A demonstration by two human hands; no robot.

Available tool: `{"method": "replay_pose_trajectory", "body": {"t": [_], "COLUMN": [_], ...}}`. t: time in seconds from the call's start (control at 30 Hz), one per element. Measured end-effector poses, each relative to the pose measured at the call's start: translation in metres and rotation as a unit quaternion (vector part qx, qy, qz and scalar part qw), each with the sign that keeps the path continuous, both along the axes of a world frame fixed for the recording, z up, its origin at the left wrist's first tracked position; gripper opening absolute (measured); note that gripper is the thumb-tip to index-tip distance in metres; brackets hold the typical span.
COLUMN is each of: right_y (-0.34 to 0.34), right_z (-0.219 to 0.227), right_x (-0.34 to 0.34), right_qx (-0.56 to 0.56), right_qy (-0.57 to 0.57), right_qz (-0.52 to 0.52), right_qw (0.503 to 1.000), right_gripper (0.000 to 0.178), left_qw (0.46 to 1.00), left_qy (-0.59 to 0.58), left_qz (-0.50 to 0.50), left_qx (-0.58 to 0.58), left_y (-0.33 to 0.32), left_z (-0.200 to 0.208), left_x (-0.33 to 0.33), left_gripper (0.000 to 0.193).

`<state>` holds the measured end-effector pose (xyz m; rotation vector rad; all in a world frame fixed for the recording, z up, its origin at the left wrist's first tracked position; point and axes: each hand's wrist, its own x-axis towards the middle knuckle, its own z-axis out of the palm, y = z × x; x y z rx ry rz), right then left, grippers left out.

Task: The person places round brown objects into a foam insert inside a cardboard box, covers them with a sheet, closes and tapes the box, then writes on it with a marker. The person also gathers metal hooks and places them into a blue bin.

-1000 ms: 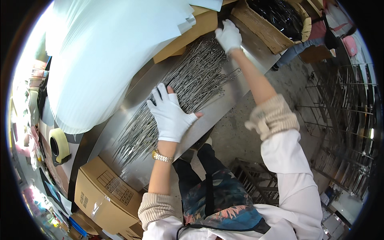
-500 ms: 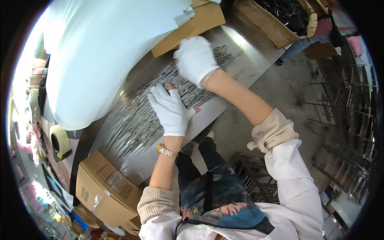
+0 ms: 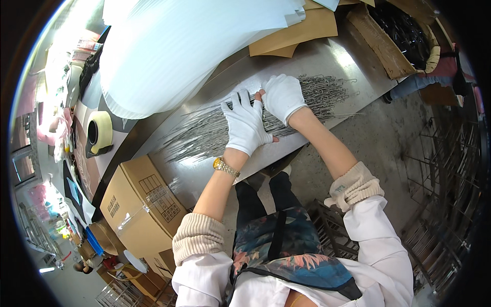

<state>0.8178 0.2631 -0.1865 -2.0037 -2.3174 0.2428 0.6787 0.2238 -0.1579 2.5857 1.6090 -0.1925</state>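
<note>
Wire rods point(image 3: 215, 134) lie spread on the steel counter point(image 3: 204, 169) under my gloved hands, left hand point(image 3: 246, 124) flat with fingers splayed, right hand point(image 3: 283, 96) beside it cupped over the hooked ends — I'm gathering them, and next comes squaring the bundle.

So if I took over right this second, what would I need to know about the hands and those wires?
Left hand: white glove, fingers spread, pressing flat on the bundle of thin metal wires.
Right hand: white glove, also flat on the wires, beside the left, thumbs nearly touching.
The wires lie in a long row along the shiny metal table, hooked ends to the right.
Done: the wires are mostly lined up.
Left: a few strays stick out at the right end.
</note>
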Motion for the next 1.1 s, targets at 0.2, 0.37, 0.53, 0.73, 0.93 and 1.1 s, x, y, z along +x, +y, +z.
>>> {"method": "replay_pose_trajectory", "body": {"t": [0.2, 0.37, 0.53, 0.73, 0.93, 1.1], "right_y": [0.033, 0.069, 0.075, 0.068, 0.031, -0.063], "right_z": [0.0, -0.021, -0.03, -0.013, -0.007, -0.006], "right_x": [-0.047, -0.075, -0.024, 0.03, 0.026, 0.042], "right_qx": [0.113, 0.043, -0.033, -0.177, -0.094, 0.316], "right_qy": [0.075, -0.007, 0.043, 0.075, 0.108, 0.278], "right_qz": [0.115, 0.207, 0.242, 0.18, 0.077, -0.063], "right_qw": [0.984, 0.977, 0.969, 0.965, 0.987, 0.905], "right_gripper": [0.016, 0.015, 0.02, 0.023, 0.028, 0.019], "left_qw": [1.0, 0.999, 0.994, 0.999, 1.0, 0.998], "left_qy": [-0.001, -0.014, -0.09, 0.028, 0.013, -0.044], "left_qz": [-0.002, -0.007, -0.004, 0.003, -0.011, -0.027], "left_qx": [-0.012, 0.042, 0.068, 0.022, -0.003, 0.037], "left_y": [-0.011, -0.015, -0.012, -0.002, -0.002, -0.005], "left_z": [-0.017, -0.02, -0.011, -0.002, -0.002, -0.008], "left_x": [-0.006, -0.009, -0.007, -0.004, -0.006, -0.008], "left_gripper": [0.127, 0.125, 0.122, 0.126, 0.127, 0.121]}}
